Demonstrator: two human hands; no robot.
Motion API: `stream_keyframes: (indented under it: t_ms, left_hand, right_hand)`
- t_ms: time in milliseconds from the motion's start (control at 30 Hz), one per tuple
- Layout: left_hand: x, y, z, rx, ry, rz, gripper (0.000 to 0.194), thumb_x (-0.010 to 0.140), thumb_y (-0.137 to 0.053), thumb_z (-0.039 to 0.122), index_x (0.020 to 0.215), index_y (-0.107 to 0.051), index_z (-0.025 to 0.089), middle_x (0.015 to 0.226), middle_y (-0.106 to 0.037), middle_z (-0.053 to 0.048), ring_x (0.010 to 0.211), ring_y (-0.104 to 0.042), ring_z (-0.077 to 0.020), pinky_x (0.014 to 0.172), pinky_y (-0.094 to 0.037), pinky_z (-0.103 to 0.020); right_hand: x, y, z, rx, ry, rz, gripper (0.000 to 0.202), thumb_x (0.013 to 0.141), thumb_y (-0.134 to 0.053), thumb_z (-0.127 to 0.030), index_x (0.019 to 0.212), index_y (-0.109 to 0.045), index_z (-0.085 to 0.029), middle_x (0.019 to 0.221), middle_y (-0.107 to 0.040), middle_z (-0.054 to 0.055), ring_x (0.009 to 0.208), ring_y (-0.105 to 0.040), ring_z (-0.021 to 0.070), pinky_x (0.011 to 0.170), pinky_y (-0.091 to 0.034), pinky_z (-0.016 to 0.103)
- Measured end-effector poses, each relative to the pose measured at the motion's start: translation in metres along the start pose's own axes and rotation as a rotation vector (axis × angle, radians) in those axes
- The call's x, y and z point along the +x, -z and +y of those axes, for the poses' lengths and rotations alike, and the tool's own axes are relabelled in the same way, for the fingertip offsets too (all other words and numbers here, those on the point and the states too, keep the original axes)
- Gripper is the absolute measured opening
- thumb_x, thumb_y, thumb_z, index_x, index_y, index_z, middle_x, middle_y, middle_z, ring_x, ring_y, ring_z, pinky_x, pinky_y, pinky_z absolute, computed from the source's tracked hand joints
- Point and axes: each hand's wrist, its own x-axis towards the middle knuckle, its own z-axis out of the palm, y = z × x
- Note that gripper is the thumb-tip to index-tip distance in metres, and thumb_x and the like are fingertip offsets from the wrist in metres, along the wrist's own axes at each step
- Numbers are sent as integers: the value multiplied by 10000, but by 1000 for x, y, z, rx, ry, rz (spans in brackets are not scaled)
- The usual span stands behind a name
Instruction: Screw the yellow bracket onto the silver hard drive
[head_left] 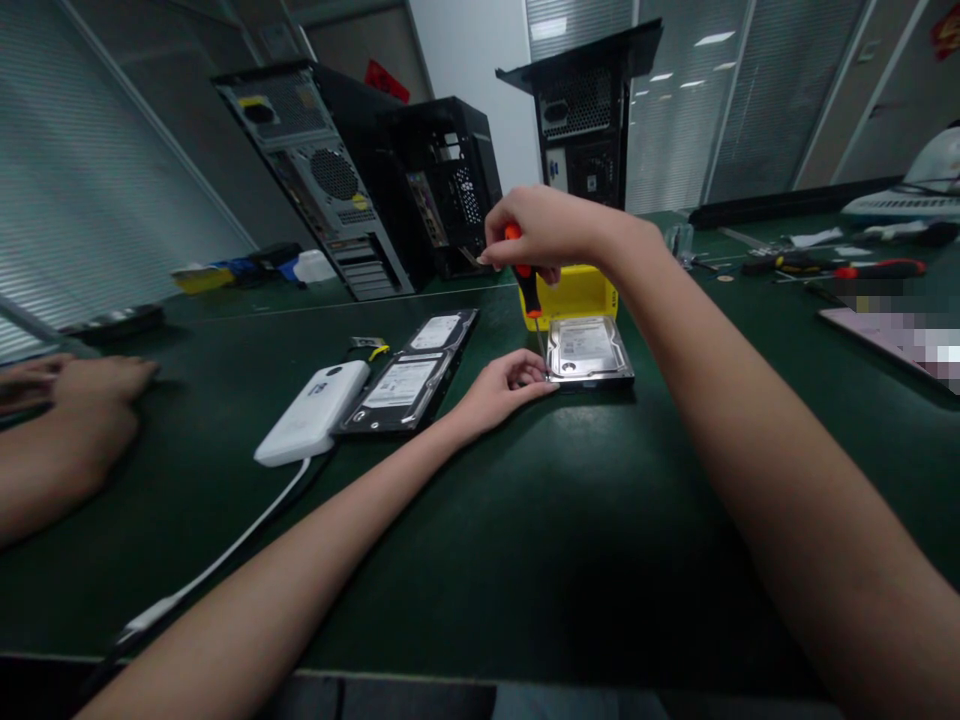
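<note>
My right hand (529, 235) is closed round the handle of an orange and black screwdriver (529, 290), held upright with its tip down at the left edge of a silver hard drive (589, 347). My left hand (514, 382) touches the drive's near left corner, fingers curled and thumb along the edge; the fingertips are partly hidden near the screwdriver tip. Directly behind the drive stands a yellow box (574, 292). Two more hard drives (405, 383) lie end to end left of my left hand, beside a white power bank (313, 412) with a white cable.
Computer cases (330, 180) stand at the back left, and another case (585, 120) at the back centre. Pliers and screwdrivers (879, 269) lie at the right, near a pinkish flat device (885, 340). Another person's hands (97, 390) rest at the left on the green table (480, 560).
</note>
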Motion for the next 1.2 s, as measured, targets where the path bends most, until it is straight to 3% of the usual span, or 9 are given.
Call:
stream_keyframes:
  t_ms: [300, 567, 767, 1000, 1200]
  left_hand:
    - [1, 0, -1, -1, 3, 1, 324, 778, -650, 394, 971, -580, 143, 799, -556, -2, 712, -512, -114, 687, -431, -261]
    - [-10, -6, 3, -57, 24, 20, 336, 750, -686, 368, 958, -590, 122, 786, -556, -3, 715, -507, -109, 694, -410, -252]
    - [-18, -12, -12, -164, 60, -36, 401, 696, -730, 392, 960, -587, 127, 840, -567, -26, 790, -534, -129, 749, -426, -274]
    - [-17, -10, -9, -142, 23, -25, 371, 724, -708, 392, 963, -591, 134, 829, -579, -25, 765, -533, -124, 734, -418, -271]
    - [-10, -6, -6, -87, 33, 12, 331, 746, -696, 365, 950, -588, 128, 789, -562, -7, 691, -506, -103, 674, -410, -247]
  right_hand:
    - [-2, -1, -3, -80, -27, -18, 352, 875, -490, -416, 738, -607, -114, 631, -614, 44, 478, -515, 70, 442, -345, 172]
    - [-2, -1, -4, -155, -69, -105, 227, 873, -478, -220, 957, -643, -89, 731, -654, 70, 493, -542, 69, 503, -352, 194]
    - [9, -18, 6, -182, -264, -147, 272, 874, -513, -245, 1033, -642, -65, 702, -661, 87, 493, -550, 52, 559, -337, 239]
    - [3, -12, 3, -230, -230, -178, 369, 880, -506, -352, 1060, -637, -57, 668, -643, 88, 484, -518, 14, 567, -330, 256]
    - [3, -1, 3, -290, -114, -161, 335, 873, -475, -396, 943, -637, -111, 645, -622, 54, 449, -509, 74, 507, -382, 232]
